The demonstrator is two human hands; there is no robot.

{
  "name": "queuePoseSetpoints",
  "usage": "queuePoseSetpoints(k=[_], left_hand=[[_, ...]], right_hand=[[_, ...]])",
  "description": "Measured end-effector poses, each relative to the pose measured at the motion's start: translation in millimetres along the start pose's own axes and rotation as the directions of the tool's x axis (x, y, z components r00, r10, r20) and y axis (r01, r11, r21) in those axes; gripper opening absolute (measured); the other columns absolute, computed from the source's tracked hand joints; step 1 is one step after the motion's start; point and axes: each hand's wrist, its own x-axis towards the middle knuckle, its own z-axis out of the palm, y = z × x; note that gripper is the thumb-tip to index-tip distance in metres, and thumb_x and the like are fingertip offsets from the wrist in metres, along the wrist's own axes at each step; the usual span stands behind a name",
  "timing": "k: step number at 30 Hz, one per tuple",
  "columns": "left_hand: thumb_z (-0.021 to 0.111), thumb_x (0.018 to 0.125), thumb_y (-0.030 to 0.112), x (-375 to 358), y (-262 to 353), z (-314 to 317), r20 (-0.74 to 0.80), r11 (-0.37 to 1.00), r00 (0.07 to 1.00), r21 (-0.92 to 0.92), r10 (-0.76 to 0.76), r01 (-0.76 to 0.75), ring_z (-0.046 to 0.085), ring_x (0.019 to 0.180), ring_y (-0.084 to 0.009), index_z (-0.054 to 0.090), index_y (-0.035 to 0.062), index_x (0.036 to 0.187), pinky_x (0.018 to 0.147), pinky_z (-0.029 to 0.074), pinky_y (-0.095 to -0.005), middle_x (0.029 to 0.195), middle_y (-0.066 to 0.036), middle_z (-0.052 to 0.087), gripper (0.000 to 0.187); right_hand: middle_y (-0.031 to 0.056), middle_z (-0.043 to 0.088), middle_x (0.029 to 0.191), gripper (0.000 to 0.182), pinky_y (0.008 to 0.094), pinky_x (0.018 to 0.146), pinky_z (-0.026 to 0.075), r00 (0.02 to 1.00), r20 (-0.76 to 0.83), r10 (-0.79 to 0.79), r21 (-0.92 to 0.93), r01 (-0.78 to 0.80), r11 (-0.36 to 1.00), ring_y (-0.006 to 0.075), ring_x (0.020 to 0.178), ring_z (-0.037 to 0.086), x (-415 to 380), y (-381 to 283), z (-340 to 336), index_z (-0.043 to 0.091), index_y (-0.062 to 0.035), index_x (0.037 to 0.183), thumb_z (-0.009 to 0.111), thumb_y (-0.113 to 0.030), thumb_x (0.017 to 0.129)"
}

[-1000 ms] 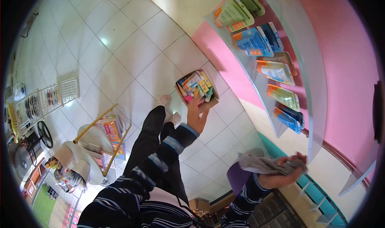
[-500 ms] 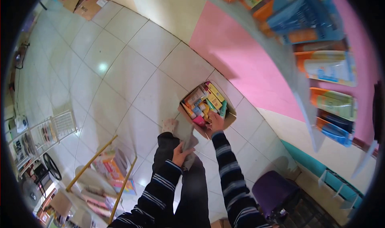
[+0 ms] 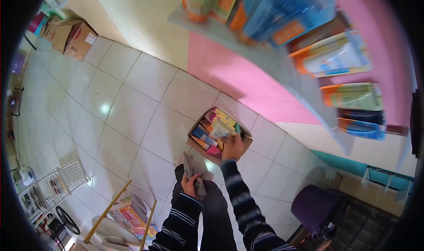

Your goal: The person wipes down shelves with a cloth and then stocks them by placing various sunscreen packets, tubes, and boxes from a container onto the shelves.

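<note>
On the floor tiles stands an open cardboard box, filled with small colourful packs and tubes. My right hand reaches in over its near right side, fingers closed on the lower end of a cream-coloured pack. That pack lies tilted over the others; my hand hides its near end. Beside it are a blue pack, a pink pack and a yellow box. Over my lap, my left hand is closed around a crumpled grey cloth.
A shelf with blister-packed tubes juts from the pink wall at upper right. A purple bin stands at lower right. White wire racks and a yellow-edged display are on the left. Cardboard boxes lie farther off.
My right hand has moved further into the box, and the cream-coloured pack now lies at its fingers. The grey cloth is raised higher in my left hand. The camera view has shifted.
</note>
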Motion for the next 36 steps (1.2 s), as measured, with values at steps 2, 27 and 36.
queuePoseSetpoints(k=[2,27,36], left_hand=[[0.054,0.068,-0.002,-12,-5,-19,-0.015,0.984,0.997,0.161,0.080,-0.077,0.052,0.057,-0.0131,0.051,0.0004,0.085,0.053,0.042,-0.0222,0.068,-0.005,0.054,0.017],[0.054,0.067,-0.003,-90,25,-26,-0.104,0.917,0.989,0.395,0.104,-0.055,0.049,0.063,-0.0103,0.049,0.0009,0.082,0.056,0.040,-0.0215,0.071,-0.002,0.051,0.016],[0.054,0.068,-0.002,-92,26,-26,-0.028,0.898,0.988,0.422,0.153,-0.127,0.051,0.066,-0.0116,0.049,0.0006,0.088,0.058,0.042,-0.0222,0.074,-0.004,0.053,0.020]], right_hand=[[0.0116,0.055,0.076,0.013,0.0249,0.049,0.049,0.984,0.026,-0.177,0.025,0.176,0.984,0.0141,0.054,0.055,-9,-93,-36,0.050,0.0031,0.088,0.046,-0.001,0.077],[0.0144,0.055,0.080,0.021,0.0275,0.052,0.052,0.883,-0.001,-0.469,0.161,0.463,0.872,0.0156,0.063,0.057,45,-313,-20,0.047,0.0058,0.093,0.049,-0.011,0.081],[0.0119,0.054,0.075,0.026,0.0209,0.044,0.045,0.919,-0.069,-0.389,-0.009,0.389,0.921,0.0121,0.056,0.053,9,-302,-39,0.043,0.0048,0.103,0.047,-0.008,0.081]])
